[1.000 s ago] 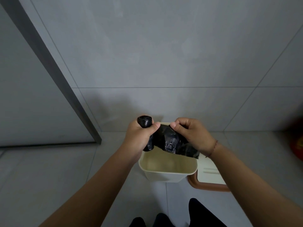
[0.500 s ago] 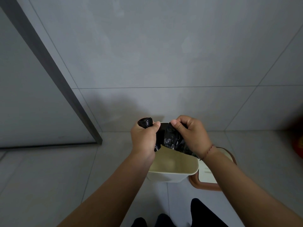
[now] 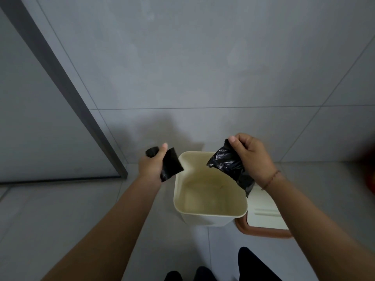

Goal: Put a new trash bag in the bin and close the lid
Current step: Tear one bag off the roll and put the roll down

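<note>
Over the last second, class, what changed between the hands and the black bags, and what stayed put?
The hands pulled apart: the right hand now holds a torn-off trash bag, while the left hand keeps the roll. Earlier they were joined. The bin stays unlined, its lid on the floor.

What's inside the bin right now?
No bag in it yet: the bin shows bare cream walls and a stained floor. The torn-off bag in the right hand covers the far right corner.
</note>
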`<action>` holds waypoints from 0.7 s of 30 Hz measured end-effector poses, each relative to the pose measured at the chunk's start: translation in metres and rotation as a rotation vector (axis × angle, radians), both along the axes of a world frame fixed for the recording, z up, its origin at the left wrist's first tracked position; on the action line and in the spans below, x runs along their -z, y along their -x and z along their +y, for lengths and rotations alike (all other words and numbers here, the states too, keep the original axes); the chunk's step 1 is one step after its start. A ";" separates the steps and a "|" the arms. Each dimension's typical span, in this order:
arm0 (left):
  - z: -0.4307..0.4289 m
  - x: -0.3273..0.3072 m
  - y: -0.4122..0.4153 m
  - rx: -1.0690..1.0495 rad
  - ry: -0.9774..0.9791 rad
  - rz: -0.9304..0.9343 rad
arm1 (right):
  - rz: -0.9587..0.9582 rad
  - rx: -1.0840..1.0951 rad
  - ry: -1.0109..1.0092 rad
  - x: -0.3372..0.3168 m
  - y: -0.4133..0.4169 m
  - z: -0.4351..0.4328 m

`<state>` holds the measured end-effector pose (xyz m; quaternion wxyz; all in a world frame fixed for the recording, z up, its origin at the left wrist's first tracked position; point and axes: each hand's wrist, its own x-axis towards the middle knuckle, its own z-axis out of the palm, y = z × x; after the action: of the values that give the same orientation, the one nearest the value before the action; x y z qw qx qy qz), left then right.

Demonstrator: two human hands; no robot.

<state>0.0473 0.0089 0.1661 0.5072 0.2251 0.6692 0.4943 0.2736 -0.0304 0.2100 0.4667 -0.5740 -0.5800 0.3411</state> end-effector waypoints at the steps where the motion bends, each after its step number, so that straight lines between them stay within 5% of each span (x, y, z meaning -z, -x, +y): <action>1: 0.002 0.013 0.010 0.009 0.073 -0.027 | -0.015 -0.014 0.004 0.000 -0.001 0.000; 7: 0.002 0.089 0.042 0.131 0.324 -0.059 | -0.042 -0.158 0.055 0.017 0.014 0.003; 14: 0.010 0.178 0.057 0.415 0.228 0.656 | -0.058 -0.226 0.040 0.042 0.035 0.021; 21: 0.009 0.241 0.055 0.609 0.238 0.806 | -0.050 -0.259 0.059 0.058 0.045 0.033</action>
<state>-0.0080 0.0181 -0.0753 0.3523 0.5227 0.7672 0.1188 0.2284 0.0022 0.1516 0.3870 -0.5162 -0.6503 0.4011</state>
